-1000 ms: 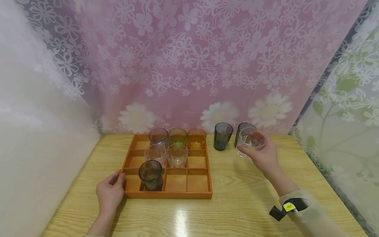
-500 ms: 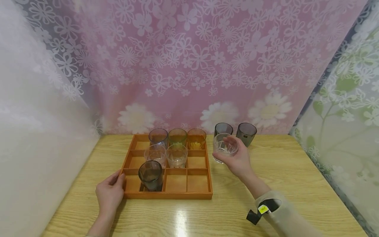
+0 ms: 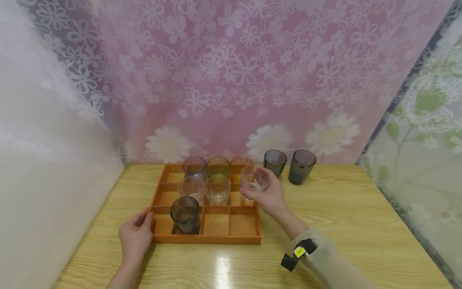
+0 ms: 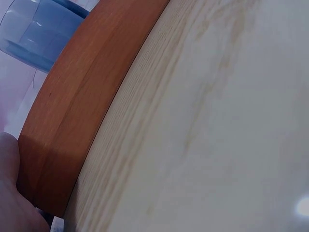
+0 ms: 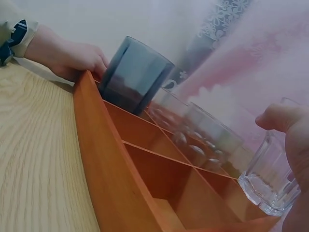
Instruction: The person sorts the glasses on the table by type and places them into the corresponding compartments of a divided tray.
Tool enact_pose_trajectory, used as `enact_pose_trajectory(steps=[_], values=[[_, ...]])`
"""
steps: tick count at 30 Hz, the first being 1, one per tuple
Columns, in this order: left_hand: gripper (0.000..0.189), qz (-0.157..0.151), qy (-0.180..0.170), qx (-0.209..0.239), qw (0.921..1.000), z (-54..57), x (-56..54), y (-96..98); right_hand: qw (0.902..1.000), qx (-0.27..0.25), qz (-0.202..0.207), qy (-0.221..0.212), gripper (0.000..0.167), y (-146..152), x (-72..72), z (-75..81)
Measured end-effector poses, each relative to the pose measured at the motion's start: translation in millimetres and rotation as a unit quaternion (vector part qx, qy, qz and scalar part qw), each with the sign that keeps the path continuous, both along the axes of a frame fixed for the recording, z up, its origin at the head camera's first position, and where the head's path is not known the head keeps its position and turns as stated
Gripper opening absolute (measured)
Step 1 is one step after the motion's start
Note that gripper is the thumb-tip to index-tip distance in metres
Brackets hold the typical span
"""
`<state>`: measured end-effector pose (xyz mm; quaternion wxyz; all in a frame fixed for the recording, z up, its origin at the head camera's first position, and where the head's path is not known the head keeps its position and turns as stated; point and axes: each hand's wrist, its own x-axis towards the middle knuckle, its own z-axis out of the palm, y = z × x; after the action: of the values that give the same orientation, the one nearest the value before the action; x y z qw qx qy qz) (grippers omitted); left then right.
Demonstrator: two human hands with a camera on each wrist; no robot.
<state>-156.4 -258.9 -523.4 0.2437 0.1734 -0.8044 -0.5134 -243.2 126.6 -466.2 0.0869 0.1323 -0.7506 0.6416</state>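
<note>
A clear drinking glass (image 3: 250, 185) is held in my right hand (image 3: 272, 200), thumb on the near side, over the right end of the middle row of a divided wooden tray (image 3: 205, 239). In the right wrist view the glass (image 5: 265, 179) looks raised above the compartments. My left hand (image 3: 135, 237) grips the tray's left side by the front corner. In the tray, a smoky grey glass (image 3: 185, 218) leans in the front row. Two clear glasses, one on the left (image 3: 190, 190) and one mid-row (image 3: 217, 192), sit behind it. Blue (image 3: 194, 166), green (image 3: 218, 166) and amber (image 3: 236, 162) glasses fill part of the back row.
Two dark grey glasses, a nearer-to-tray one (image 3: 275, 160) partly behind my right hand and another (image 3: 301, 167), stand upright right of the tray. The wooden table (image 3: 325, 208) meets a pink flowered curtain (image 3: 223, 100) at the back.
My right hand has carried the clear glass leftward from in front of the dark glasses to above the tray's right side. My left hand has stayed on the tray.
</note>
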Motion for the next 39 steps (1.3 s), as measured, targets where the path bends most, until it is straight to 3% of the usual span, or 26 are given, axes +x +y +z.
enact_pose_trajectory(steps=[9, 15, 23, 39], values=[[0.027, 0.003, 0.002, 0.01, 0.9999, -3.1, -1.3, -1.4, 0.9998, 0.022, 0.0, -0.005, 0.088, -17, -2.2, -7.1], [0.027, 0.002, -0.002, 0.009, 1.0, -0.9, -0.6, 0.2, 0.9995, 0.014, 0.004, -0.026, 0.087, -23, 8.0, 6.0], [0.028, 0.004, -0.01, 0.012, 0.9999, -0.2, -1.0, 0.1, 0.9992, 0.038, 0.014, -0.007, 0.085, -18, -5.9, -22.1], [0.028, 0.004, -0.009, 0.01, 0.9999, 2.0, 0.2, 0.4, 0.9964, 0.081, 0.024, -0.007, 0.092, -15, -4.4, -27.0]])
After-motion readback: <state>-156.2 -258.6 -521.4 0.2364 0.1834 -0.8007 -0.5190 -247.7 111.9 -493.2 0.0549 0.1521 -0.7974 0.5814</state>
